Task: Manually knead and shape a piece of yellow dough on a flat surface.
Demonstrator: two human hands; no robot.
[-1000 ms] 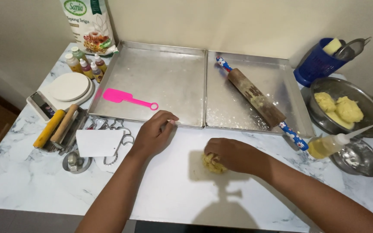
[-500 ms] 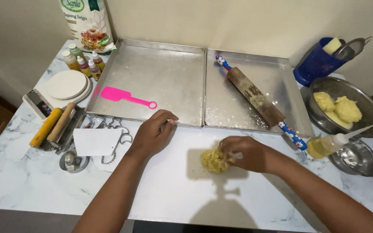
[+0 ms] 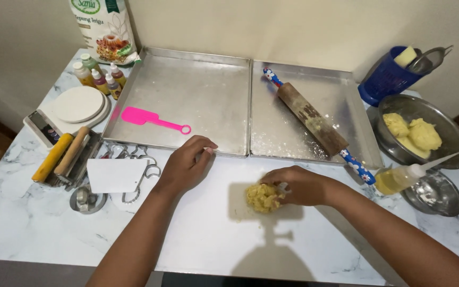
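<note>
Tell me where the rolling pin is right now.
In the head view, the rolling pin lies diagonally in the right baking tray, beyond the right hand and left of the metal bowl of dough.

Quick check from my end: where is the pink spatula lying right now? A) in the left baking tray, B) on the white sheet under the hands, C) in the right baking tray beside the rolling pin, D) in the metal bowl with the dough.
A: the pink spatula lies flat in the left baking tray, apart from both hands.
</note>
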